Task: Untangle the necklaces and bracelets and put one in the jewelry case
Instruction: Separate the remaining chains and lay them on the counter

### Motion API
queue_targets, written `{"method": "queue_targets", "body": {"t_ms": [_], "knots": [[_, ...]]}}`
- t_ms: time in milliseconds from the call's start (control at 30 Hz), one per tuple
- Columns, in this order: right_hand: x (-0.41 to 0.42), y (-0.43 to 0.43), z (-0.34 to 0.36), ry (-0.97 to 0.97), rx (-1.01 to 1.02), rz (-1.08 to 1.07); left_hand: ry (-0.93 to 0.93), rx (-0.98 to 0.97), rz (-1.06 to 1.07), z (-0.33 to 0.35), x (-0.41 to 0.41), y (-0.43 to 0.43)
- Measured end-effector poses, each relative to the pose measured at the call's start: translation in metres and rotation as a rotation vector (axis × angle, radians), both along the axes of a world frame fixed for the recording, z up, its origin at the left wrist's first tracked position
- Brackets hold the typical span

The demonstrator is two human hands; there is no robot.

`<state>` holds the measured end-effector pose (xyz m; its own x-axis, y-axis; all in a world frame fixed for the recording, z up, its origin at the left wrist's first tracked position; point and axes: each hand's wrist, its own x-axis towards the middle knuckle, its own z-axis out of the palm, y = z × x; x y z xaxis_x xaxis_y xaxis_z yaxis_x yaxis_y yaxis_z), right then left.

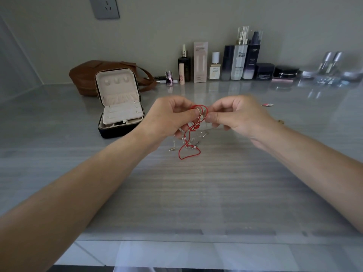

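Both hands are raised over the middle of the table with a tangle of jewelry between them. My left hand (169, 118) pinches the red cord bracelet (189, 152) and thin silver chains (202, 112) at the top. My right hand (235, 116) pinches the same tangle from the right. The red cord hangs down in a loop, with silver chains and small clasps (173, 147) dangling around it toward the tabletop. The jewelry case (119, 103) stands open to the left, its cream lid upright and its inner tray showing.
A brown leather bag (88, 75) lies behind the case. Several cosmetic bottles and jars (238, 59) line the back wall. A small red-and-white piece (267, 104) lies on the table to the right. The grey tabletop (186, 193) reaches to the front edge.
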<state>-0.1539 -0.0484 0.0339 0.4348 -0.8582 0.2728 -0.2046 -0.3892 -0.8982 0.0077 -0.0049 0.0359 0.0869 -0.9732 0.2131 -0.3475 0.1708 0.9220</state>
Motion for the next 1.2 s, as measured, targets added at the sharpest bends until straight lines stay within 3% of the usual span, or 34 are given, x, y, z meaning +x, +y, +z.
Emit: {"method": "queue_targets", "body": {"t_ms": [667,1200], "knots": [[-0.001,0.003,0.006,-0.184,0.087,-0.060,0.042,-0.004,0.047,0.008,0.007,-0.001],[-0.002,0.010,0.011,-0.154,-0.001,-0.058,-0.297,0.058,-0.011,0.006,0.005,0.001]]}}
